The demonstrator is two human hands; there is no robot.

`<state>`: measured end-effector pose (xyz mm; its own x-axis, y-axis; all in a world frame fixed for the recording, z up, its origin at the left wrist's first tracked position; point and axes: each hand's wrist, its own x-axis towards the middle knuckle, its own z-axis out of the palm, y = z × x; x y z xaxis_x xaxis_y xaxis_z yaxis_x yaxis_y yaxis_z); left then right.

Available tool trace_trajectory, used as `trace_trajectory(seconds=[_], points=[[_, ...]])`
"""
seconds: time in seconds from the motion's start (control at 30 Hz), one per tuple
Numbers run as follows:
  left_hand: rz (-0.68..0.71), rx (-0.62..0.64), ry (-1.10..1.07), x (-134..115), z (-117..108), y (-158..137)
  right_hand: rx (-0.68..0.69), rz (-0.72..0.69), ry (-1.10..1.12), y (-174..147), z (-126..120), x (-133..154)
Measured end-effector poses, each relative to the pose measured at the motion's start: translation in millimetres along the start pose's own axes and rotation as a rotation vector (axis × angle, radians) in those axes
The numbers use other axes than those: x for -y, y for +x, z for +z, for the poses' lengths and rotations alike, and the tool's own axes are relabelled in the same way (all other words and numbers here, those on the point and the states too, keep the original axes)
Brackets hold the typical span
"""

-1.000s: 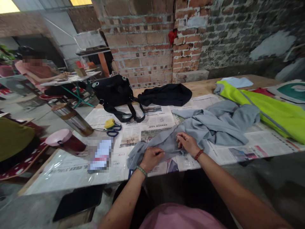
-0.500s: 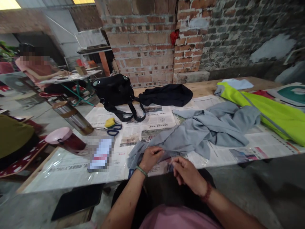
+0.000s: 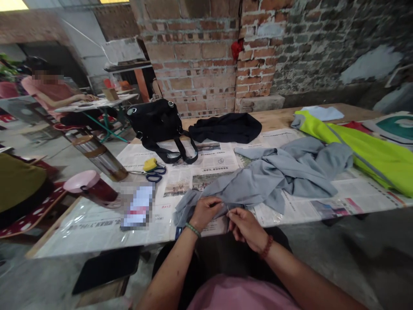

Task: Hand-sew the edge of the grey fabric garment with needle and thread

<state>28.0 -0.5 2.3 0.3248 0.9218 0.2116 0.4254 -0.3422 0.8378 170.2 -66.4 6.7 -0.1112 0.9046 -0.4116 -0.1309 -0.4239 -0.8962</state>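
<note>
At table edge, both hands (image 3: 206, 211) pinching grey cloth (image 3: 274, 178)

Newspaper sheets (image 3: 213, 165) spread under clear plastic across the table (image 3: 277, 118), printed in columns of East Asian characters, too small and blurred to read. A bold headline line along the sheet at 7 o'clock (image 3: 97, 226), characters not legible. Blurred-out packet (image 3: 138, 206) at 8 o'clock, nothing readable. No brand or number made out anywhere
</note>
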Motion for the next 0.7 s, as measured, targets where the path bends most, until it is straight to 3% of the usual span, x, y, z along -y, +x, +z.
trace_trajectory(seconds=[0.4,0.7], points=[[0.007,0.010,-0.010,-1.6,-1.1,-0.8,-0.014,-0.013,-0.020,-3.9,1.6,-0.2],[0.099,0.046,-0.033,-5.1,-2.1,-0.5,-0.017,0.013,0.057,5.9,2.3,2.1]])
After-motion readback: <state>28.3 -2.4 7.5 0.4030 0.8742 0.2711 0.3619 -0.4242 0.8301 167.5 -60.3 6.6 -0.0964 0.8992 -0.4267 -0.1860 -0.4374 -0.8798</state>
